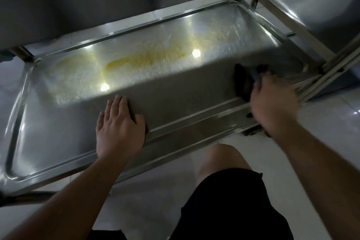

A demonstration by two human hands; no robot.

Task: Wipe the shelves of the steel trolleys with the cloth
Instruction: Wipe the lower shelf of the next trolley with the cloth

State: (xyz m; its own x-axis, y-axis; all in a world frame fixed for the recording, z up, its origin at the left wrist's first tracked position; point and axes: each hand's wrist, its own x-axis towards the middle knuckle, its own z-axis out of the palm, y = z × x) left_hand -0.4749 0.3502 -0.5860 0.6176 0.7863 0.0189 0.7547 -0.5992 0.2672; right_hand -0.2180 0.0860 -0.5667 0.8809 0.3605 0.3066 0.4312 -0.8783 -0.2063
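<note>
Here, flat left hand [119, 128] on stained steel shelf [48, 130]; blurred right hand [272, 103] grips dark cloth [243, 82]; pale tiled floor [155, 191].

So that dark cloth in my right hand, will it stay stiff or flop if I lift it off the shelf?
Probably floppy: the dark cloth bunches unevenly under the right hand. Likely light, since it is moved one-handed. It should slide easily on the smooth steel shelf.

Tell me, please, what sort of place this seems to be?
Probably a commercial kitchen or catering service area: a scratched stainless steel trolley shelf with a yellowish stain, a second steel trolley beside it, and a glossy white tiled floor.
</note>
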